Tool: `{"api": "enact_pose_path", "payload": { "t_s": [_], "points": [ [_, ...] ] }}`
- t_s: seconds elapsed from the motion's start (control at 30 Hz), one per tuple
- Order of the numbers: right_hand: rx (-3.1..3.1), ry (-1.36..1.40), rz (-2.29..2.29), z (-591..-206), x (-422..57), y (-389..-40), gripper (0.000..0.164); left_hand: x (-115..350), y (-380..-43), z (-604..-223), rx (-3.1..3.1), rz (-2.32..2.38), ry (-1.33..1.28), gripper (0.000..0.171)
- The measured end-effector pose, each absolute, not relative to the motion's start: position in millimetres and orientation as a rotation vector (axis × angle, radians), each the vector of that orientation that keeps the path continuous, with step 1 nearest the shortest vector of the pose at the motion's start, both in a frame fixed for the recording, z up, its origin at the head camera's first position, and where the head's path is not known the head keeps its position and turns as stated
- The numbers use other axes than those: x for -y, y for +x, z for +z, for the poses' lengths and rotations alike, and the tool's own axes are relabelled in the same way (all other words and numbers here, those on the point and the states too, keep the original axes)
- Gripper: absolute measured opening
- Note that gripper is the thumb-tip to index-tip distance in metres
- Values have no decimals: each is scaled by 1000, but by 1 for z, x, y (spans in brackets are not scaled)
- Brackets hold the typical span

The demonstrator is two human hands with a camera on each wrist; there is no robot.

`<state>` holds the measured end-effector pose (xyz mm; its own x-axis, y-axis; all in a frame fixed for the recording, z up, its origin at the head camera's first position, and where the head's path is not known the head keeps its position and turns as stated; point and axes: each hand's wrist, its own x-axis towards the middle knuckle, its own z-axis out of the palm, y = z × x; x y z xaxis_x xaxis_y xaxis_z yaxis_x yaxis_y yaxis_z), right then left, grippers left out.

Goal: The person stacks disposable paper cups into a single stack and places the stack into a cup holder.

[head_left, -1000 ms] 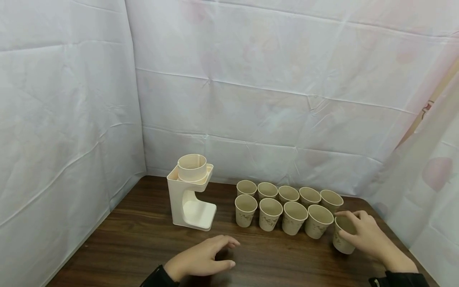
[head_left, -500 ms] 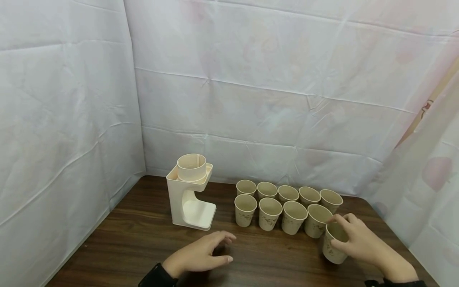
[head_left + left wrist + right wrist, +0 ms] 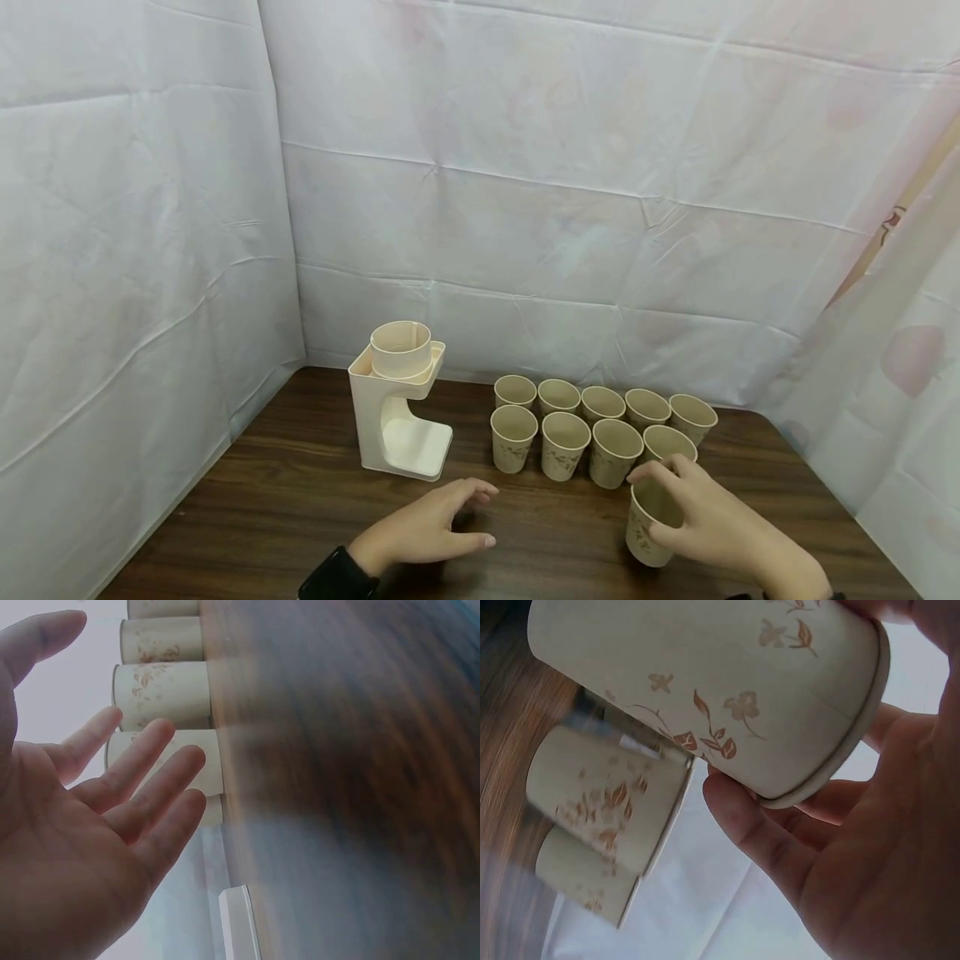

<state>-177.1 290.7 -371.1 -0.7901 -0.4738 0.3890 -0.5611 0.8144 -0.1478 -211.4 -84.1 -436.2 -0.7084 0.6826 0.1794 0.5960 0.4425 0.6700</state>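
Note:
My right hand point(image 3: 708, 521) grips a beige paper cup point(image 3: 647, 533) near its rim, in front of the two rows of cups. Up close in the right wrist view, the held paper cup point(image 3: 727, 690) shows brown flower prints, with thumb and fingers point(image 3: 754, 825) around its rim end. The left hand point(image 3: 427, 527) hovers over the table, left of the held cup, with relaxed fingers and nothing in them. In the left wrist view the left palm point(image 3: 82, 825) shows bare, its fingers spread.
Several matching cups stand in two rows, among them a front-row cup point(image 3: 513, 442). A cream plastic stand point(image 3: 371, 425) with a round holder point(image 3: 401, 350) on top stands left of them. White cloth point(image 3: 480, 208) hangs behind the wooden table point(image 3: 247, 500).
The right hand has carried the paper cup leftward and toward me, away from the right end of the front row. The left hand has shifted only slightly.

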Motion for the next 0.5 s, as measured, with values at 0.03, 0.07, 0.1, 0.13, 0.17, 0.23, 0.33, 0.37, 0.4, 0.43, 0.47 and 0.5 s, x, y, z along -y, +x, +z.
{"api": "enact_pose_path", "payload": {
  "t_s": [0.03,0.07,0.1,0.13,0.17,0.23,0.33,0.37,0.4,0.43,0.47,0.5],
  "points": [
    [2658,795,369,-371,-288,-176,57,84,-212,-435,-2568,1118,1144,60],
    [2655,803,373,-371,-285,-176,57,83,-212,-435,-2570,1115,1144,60],
    [2654,809,375,-371,-283,-175,58,83,-212,-434,-2572,1111,1142,59],
    [2650,818,377,-371,-280,-175,59,83,-212,-433,-2571,1112,1136,59],
    [2648,826,381,-371,-277,-175,59,82,-212,-433,-2570,1113,1128,59],
    [2633,859,373,-372,-272,-176,61,82,-213,-431,-2565,1117,1116,58],
    [2598,922,380,-374,-265,-178,61,80,-214,-430,-2559,1123,1106,58],
    [2584,944,384,-375,-262,-179,62,80,-214,-430,-2556,1123,1109,58],
    [2572,963,390,-376,-260,-179,62,79,-214,-429,-2553,1121,1115,59],
    [2566,974,401,-377,-257,-180,61,78,-214,-429,-2552,1117,1120,59],
    [2549,991,409,-378,-254,-181,61,77,-214,-429,-2553,1110,1123,60],
    [2533,1010,414,-379,-252,-181,61,77,-214,-429,-2548,1109,1119,61]
  ]
}}
